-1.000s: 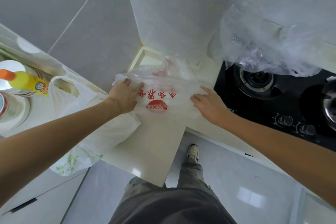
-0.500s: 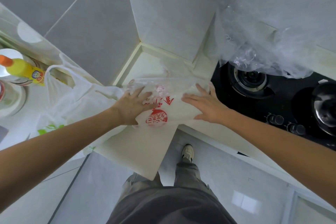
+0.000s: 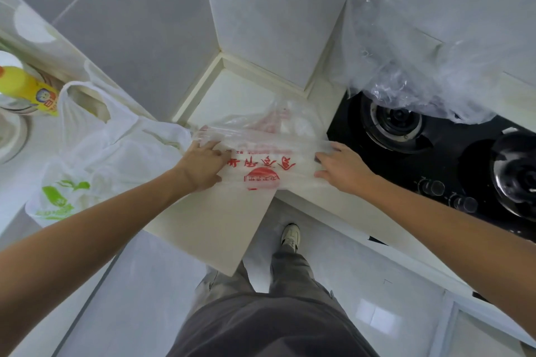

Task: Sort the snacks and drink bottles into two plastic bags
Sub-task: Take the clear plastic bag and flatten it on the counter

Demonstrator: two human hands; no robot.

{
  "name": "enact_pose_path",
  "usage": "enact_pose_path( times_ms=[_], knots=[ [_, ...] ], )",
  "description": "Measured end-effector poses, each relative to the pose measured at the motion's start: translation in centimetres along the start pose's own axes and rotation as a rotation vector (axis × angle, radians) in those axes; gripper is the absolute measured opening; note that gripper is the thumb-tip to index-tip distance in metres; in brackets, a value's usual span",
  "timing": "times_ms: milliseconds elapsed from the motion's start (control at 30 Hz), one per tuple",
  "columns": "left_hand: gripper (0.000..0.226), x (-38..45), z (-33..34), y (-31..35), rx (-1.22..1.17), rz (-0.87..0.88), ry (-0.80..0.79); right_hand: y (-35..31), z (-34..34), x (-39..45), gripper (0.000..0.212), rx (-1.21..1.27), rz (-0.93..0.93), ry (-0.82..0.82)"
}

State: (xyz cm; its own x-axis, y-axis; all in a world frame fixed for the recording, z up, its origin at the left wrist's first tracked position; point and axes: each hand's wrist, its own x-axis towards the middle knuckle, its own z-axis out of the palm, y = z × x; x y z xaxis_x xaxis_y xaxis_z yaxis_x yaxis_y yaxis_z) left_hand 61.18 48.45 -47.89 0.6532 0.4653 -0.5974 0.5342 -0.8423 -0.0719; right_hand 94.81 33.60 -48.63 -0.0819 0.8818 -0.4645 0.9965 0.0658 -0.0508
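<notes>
A clear plastic bag with red print [image 3: 262, 171] lies flat on the corner of the white counter [image 3: 214, 229]. My left hand [image 3: 203, 166] rests on the bag's left end with its fingers stretched out. My right hand [image 3: 343, 168] presses the bag's right end, fingers spread, beside the stove. Left of it lies a white plastic bag with green print [image 3: 87, 159], its handles up. A yellow bottle with an orange cap [image 3: 27, 90] stands at the far left. No snacks are in view.
A black gas stove [image 3: 406, 136] with burners and knobs fills the right side, a dark pot [image 3: 516, 174] on its right burner. Crumpled clear plastic sheeting [image 3: 412, 66] hangs over the stove's back. Tiled walls close the corner. My legs stand on the floor below.
My hands have slid apart along the red-print bag, stretching it flatter and wider across the counter corner. The white bag has settled lower.
</notes>
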Motion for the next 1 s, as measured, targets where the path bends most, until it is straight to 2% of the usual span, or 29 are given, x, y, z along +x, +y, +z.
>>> enact_pose_path(
  times_ms=[100,267,333,433,567,733,833,867,1000],
  knots=[
    [0.063,1.1,-0.6,0.9,-0.103,-0.073,0.035,-0.3,-0.6,-0.3,0.068,0.031,0.062,-0.023],
    [0.06,3.1,-0.2,2.0,-0.246,-0.141,0.095,0.0,-0.2,-0.3,0.089,-0.016,0.005,-0.046],
    [0.056,3.6,0.2,2.1,-0.243,-0.169,0.102,0.3,0.0,-0.2,0.079,-0.109,-0.018,-0.1],
    [0.048,3.7,0.5,1.9,-0.229,-0.218,0.14,0.6,0.0,-0.1,0.056,-0.188,-0.081,-0.077],
    [0.041,3.3,1.0,1.7,-0.221,-0.22,0.196,1.3,0.9,-0.1,0.048,-0.145,-0.166,-0.028],
    [0.059,3.2,1.4,1.5,-0.253,-0.197,0.179,1.4,1.7,-0.1,0.036,-0.018,-0.27,-0.008],
    [0.084,2.9,1.7,1.1,-0.268,-0.177,0.152,1.3,1.4,0.1,0.03,0.066,-0.224,0.067],
    [0.089,2.7,1.7,1.0,-0.267,-0.175,0.141,1.3,1.4,0.2,0.033,0.076,-0.217,0.092],
    [0.092,2.3,1.6,0.7,-0.232,-0.145,0.113,1.0,2.2,0.9,0.075,-0.018,-0.194,0.114]
  ],
)
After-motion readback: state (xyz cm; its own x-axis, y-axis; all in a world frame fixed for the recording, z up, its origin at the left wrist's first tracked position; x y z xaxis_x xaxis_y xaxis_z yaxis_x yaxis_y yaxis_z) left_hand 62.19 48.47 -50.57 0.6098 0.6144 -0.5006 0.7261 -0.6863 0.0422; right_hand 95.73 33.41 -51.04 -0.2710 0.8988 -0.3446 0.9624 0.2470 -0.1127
